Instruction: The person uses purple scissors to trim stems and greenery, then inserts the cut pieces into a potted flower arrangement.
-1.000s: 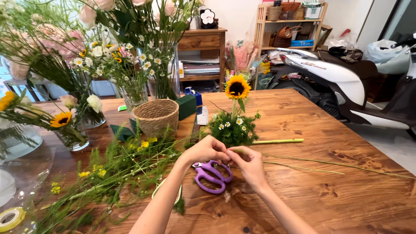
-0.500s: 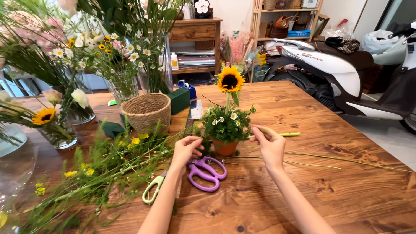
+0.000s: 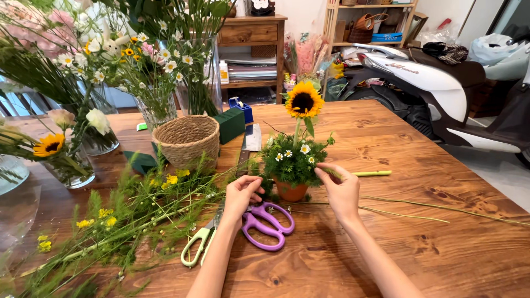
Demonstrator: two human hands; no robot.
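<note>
Left hand point(image 3: 243, 193) curled loosely beside the small terracotta pot point(image 3: 291, 191), gripping nothing, right hand point(image 3: 342, 190) pinching a green stem point(image 3: 371, 173), purple scissors point(image 3: 268, 223) mid-tabletop

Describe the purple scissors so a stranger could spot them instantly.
On the wooden table, find the small pot with one sunflower. Just in front of it, between the left hand and right hand, lie the purple scissors. The green scissors beside them are pale, slimmer and partly under foliage.

Upright sunflower arrangement point(image 3: 293, 160), small terracotta pot point(image 3: 291, 191)
</note>
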